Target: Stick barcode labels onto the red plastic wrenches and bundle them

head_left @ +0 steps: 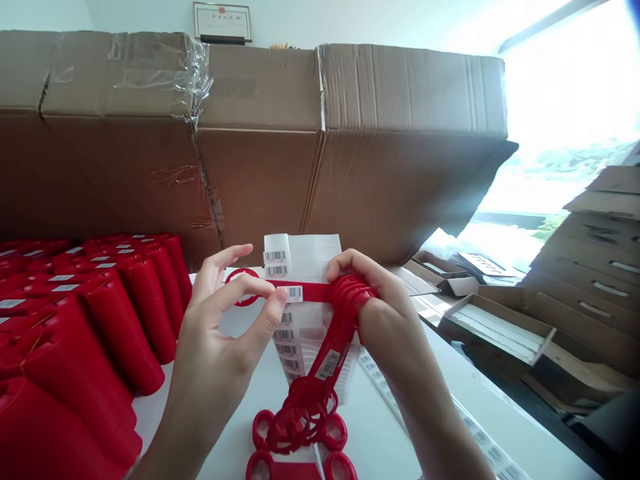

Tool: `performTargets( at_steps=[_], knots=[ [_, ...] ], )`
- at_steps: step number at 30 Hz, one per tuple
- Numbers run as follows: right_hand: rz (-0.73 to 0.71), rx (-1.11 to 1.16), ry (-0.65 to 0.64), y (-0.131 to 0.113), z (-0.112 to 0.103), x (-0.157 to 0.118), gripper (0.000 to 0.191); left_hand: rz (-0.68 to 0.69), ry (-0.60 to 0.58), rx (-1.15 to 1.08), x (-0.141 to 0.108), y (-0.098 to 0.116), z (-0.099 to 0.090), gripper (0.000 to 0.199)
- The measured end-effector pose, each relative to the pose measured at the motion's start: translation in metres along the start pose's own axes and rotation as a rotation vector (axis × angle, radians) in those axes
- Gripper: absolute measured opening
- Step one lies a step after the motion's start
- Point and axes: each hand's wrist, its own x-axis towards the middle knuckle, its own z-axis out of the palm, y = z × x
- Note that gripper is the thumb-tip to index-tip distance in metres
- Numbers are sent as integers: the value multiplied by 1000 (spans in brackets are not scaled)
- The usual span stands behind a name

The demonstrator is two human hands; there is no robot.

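My left hand (220,340) has its thumb and index finger pinched at a small white barcode label (295,294), which lies on a flat red plastic strip (316,292) with a ring at its end. The other fingers of that hand are raised. My right hand (387,303) is closed around a fanned bunch of red ring-ended strips (343,327); one hanging strip carries a barcode label (329,365). Behind the strips stands a white sheet of barcode labels (313,257). More red ring-ended pieces (300,427) lie on the table below.
Stacks of labelled red pieces (125,333) line the left of the white table (380,433). A large cardboard box (260,173) spans the back. Strips of labels (480,433) lie at right. Beyond the table are an open carton (500,327) and stacked boxes (595,260).
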Motion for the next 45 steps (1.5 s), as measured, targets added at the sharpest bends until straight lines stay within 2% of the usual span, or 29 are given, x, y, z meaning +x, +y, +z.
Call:
performTargets(
  at_steps=[7, 15, 24, 33, 40, 43, 45],
  knots=[
    [-15, 44, 2, -5, -1, -7, 13, -46, -8, -20, -3, 4, 6, 21],
    [-25, 54, -15, -6, 0, -9, 13, -61, -32, -4, -2, -1, 3, 24],
    [-23, 49, -25, -4, 0, -10, 13, -131, -93, -38, -3, 9, 1, 21],
    [-34, 58, -23, -6, -1, -12, 14, -146, -128, -5, -1, 6, 0, 22],
    [-76, 59, -17, -7, 2, -14, 16, -124, -77, 42, -4, 12, 5, 23],
    [-99, 57, -16, -8, 4, -16, 17, -115, -75, 92, -2, 9, 6, 27],
    [-112, 55, -16, -8, 4, -16, 18, -107, -89, 115, 1, 3, 7, 38]
  ],
)
